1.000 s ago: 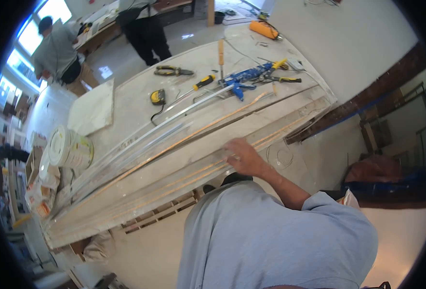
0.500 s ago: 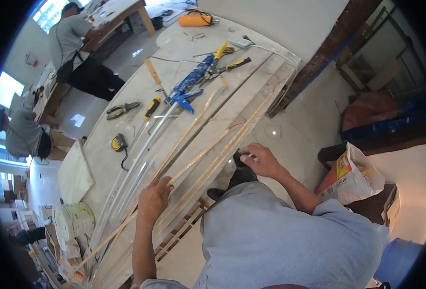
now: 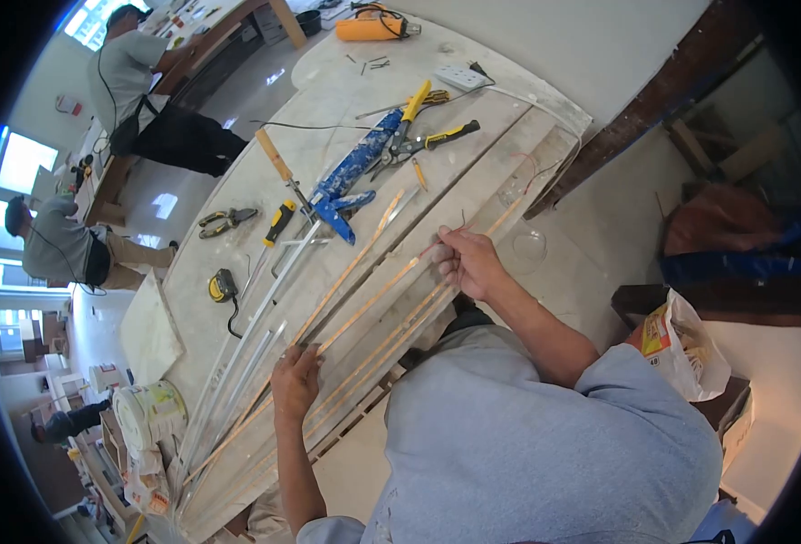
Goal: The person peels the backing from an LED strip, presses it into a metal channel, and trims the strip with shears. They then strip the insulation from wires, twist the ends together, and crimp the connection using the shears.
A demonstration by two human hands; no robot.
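Note:
My left hand [image 3: 295,381] is closed on a long copper-coloured strip [image 3: 370,307] that runs diagonally along the table. Farther up the same strip, my right hand [image 3: 469,261] pinches its end, where a thin red wire comes out. More such strips [image 3: 391,337] lie on the near side, and another [image 3: 351,268] lies beyond. Past these are a blue caulking gun [image 3: 357,163], yellow-and-black snips [image 3: 419,138], a yellow-black cutter [image 3: 280,222], pliers [image 3: 226,222] and a tape measure [image 3: 223,286].
An orange tool [image 3: 370,28] and a white power strip [image 3: 462,78] lie at the table's far end. Buckets [image 3: 151,412] stand at the left. A white bag [image 3: 690,354] is at the right. Other people [image 3: 142,82] work in the left background.
My right hand has moved from beyond the table's near edge onto the strip and has taken hold of its end. The camera view has shifted slightly.

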